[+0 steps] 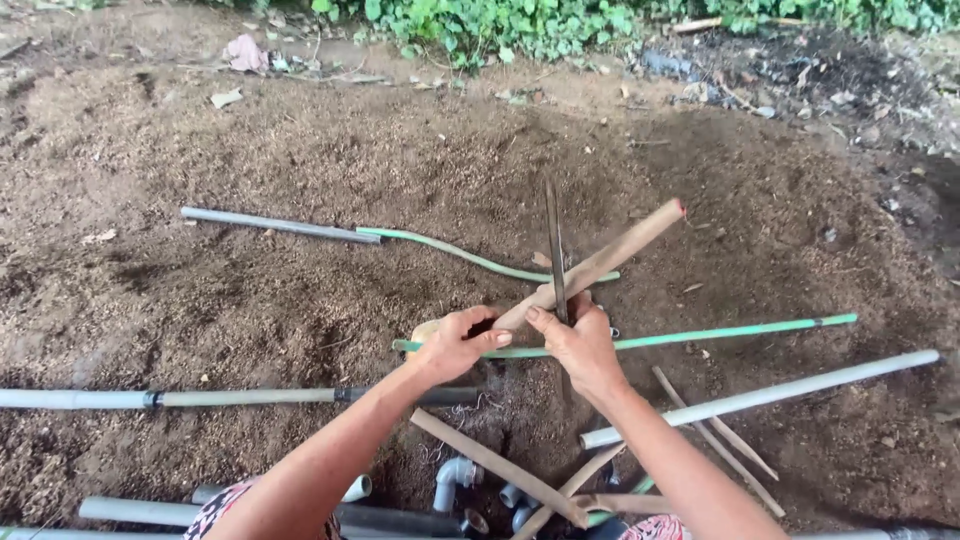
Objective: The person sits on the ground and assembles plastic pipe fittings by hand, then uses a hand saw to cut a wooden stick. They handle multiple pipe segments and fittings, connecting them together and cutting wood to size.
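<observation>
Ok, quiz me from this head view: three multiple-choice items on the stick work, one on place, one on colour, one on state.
1. Where does the person's left hand sit?
A. At the lower end of the brown stick
B. On the white pipe
C. Flat on the soil

2. What colour is the long thin rod lying across behind the hands?
A. Red
B. Green
C. Black

3. How does the dark blade by the right hand stand?
A. Flat on the ground
B. Buried
C. Pointing up, away from the person

Answers: 1 A, its fingers close at the stick's near end. 2 B, it runs green toward the right. 3 C, its tip rises above the stick.
</observation>
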